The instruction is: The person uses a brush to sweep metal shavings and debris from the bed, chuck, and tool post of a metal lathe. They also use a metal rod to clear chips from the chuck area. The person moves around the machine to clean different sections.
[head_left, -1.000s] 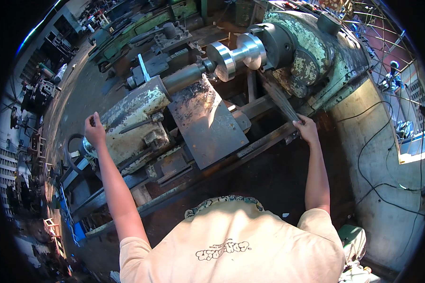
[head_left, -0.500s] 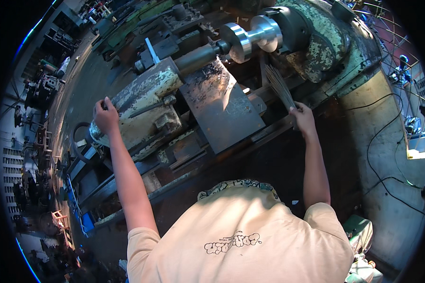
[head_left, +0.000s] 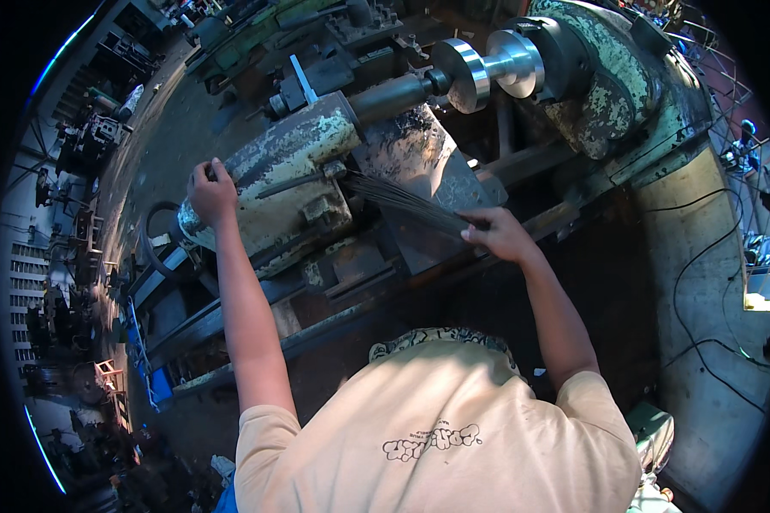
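Observation:
My left hand rests at the rear end of the lathe's worn, pale green tailstock. Its fingers are loosely bent, a gap shows between thumb and forefinger, and nothing is seen in it. In my right hand is a broom of thin stiff sticks, gripped at its bound end. The splayed tips point left and lie beside the tailstock, above a dark metal plate on the bed. Beyond, a shiny turned workpiece with two round flanges sits between the tailstock's end and the chuck.
A handwheel stands behind the tailstock, near my left forearm. The painted headstock rises at the far right. Black cables trail over the concrete on the right. Other machines line the floor at left.
My right hand has swung the broom leftward, from near the workpiece to the tailstock side of the plate. My left hand stays on the tailstock. The whole view has shifted slightly.

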Available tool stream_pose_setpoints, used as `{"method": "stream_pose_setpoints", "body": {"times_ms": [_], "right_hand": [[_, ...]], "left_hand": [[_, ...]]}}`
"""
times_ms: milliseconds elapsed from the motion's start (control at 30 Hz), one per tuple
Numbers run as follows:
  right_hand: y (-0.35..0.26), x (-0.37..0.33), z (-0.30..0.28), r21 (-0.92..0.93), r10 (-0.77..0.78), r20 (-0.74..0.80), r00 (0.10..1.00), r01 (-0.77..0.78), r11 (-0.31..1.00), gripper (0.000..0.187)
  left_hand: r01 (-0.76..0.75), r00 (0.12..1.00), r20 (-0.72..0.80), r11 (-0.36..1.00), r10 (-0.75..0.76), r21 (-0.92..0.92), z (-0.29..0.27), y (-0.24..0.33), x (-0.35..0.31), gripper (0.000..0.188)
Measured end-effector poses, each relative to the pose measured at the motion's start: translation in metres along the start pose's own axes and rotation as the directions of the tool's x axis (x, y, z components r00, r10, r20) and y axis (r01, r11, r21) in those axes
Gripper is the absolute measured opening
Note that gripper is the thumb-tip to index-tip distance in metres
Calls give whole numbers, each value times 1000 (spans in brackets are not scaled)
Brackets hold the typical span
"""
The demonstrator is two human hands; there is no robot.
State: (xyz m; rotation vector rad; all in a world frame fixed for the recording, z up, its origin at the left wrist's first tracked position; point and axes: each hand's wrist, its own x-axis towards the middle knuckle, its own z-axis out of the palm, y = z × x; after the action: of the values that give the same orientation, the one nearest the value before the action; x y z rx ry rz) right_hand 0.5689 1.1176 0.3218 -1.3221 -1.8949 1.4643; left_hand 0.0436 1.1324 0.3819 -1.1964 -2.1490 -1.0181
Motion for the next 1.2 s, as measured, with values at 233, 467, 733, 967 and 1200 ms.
{"method": "stream_pose_setpoints", "body": {"times_ms": [233, 467, 733, 967, 1200], "right_hand": [[55, 50, -60, 162, 112, -231, 966, -75, 984, 44], [81, 40, -139, 12, 203, -574, 793, -240, 971, 39], [49, -20, -97, 352, 237, -449, 862, -74, 933, 37], [24, -10, -44, 274, 55, -87, 995, -29, 961, 40], [7, 96, -5, 68, 111, -39, 993, -108, 992, 42]], "left_hand": [[-42, 999, -26, 999, 42, -21, 1, -5, 0, 27], [-3, 1000, -15, 1000, 3, -10, 3, -3, -1, 26], [-13, 1000, -21, 1000, 13, -20, 1, -1, -1, 24], [-51, 998, -37, 998, 52, 20, 2, 0, -2, 24], [5, 1000, -26, 1000, -6, -27, -12, 10, -2, 16]]}}
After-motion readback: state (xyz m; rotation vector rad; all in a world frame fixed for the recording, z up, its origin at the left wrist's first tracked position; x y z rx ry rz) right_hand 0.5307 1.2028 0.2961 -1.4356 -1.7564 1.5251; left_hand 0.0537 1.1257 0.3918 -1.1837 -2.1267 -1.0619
